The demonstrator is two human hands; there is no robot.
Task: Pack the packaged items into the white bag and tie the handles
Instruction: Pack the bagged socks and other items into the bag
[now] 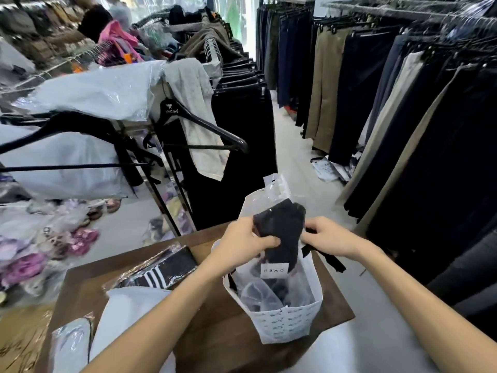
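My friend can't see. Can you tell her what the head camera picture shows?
Two hands lower a clear packet of black clothing into a white bag on a brown table; the left hand pinches it, the right hand steadies the far side.

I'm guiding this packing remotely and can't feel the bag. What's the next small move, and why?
Probably push the dark packaged item down into the white bag. The left hand grips it and most of it stands above the rim, while the right hand holds the bag's far edge by a black handle. More packages wait on the wooden table, so the handles can't be tied yet.
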